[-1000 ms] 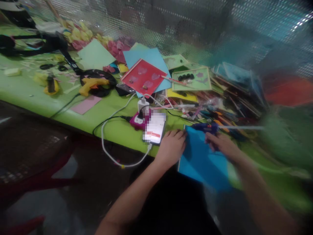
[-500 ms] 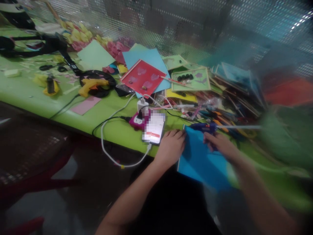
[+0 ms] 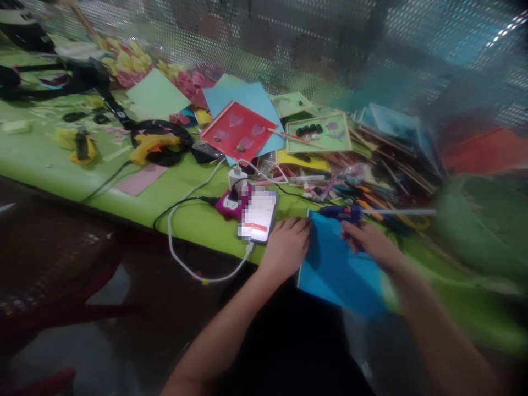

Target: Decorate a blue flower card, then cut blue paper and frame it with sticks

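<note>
A blue sheet of card (image 3: 330,275) with a pale strip along its left edge lies at the front of the table, partly over my lap. My left hand (image 3: 287,242) is closed at that left edge, fingertips on the strip, steadying the card. My right hand (image 3: 367,239) is wrapped round the handle of a dark blue glue gun (image 3: 344,212), above the card. The gun's nozzle points left, near the card's upper left corner. From its rear a long whitish glue stick (image 3: 400,212) juts out to the right.
Beside my left hand lies a phone (image 3: 260,217) on a white charging cable, against a magenta power socket (image 3: 231,202). Behind are a red card (image 3: 237,132), a framed green picture (image 3: 317,133) and piled craft supplies. A yellow glue gun (image 3: 152,147) rests further left; a green rounded object (image 3: 487,231) stands right.
The view has shifted very slightly, so things sit a little further left. Both hands, the glue gun and the blue card keep nearly the same places relative to each other.
</note>
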`<state>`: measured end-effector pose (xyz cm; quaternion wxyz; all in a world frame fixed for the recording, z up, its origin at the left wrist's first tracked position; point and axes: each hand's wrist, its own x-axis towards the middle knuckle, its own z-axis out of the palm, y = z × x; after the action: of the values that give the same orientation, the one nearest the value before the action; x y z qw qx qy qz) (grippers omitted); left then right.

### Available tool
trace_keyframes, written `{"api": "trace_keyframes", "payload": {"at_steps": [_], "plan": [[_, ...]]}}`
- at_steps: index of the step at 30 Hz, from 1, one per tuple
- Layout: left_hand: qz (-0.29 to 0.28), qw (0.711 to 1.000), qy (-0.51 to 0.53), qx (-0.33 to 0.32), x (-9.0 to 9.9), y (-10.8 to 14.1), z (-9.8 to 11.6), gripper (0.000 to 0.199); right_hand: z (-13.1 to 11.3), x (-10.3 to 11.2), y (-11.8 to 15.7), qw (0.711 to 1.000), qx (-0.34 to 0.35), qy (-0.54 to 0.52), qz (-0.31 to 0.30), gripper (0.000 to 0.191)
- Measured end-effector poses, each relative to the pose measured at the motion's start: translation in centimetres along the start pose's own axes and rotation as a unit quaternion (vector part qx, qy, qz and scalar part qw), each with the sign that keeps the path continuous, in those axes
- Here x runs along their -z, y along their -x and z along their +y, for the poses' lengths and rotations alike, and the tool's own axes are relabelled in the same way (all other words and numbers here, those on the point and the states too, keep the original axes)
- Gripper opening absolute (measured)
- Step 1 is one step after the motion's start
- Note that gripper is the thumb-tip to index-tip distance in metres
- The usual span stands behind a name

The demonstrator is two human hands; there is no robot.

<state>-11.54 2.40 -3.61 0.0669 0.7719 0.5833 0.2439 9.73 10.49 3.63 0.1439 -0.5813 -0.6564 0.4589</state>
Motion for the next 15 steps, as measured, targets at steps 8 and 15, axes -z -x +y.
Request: {"api": "trace_keyframes", "payload": {"at_steps": [8,15], "plan": [[-0.005,1.0,0.003,0.002,0.0,0.0,-0.1,0.04,1.3,1.1,0.8,1.0,-0.016,0.007,0.012,0.066],[-0.008,1.0,-0.007,0.002,0.0,0.0,0.0,0.04,1.0,0.7,0.4,1.0,-0.009,0.0,0.007,0.069]]}}
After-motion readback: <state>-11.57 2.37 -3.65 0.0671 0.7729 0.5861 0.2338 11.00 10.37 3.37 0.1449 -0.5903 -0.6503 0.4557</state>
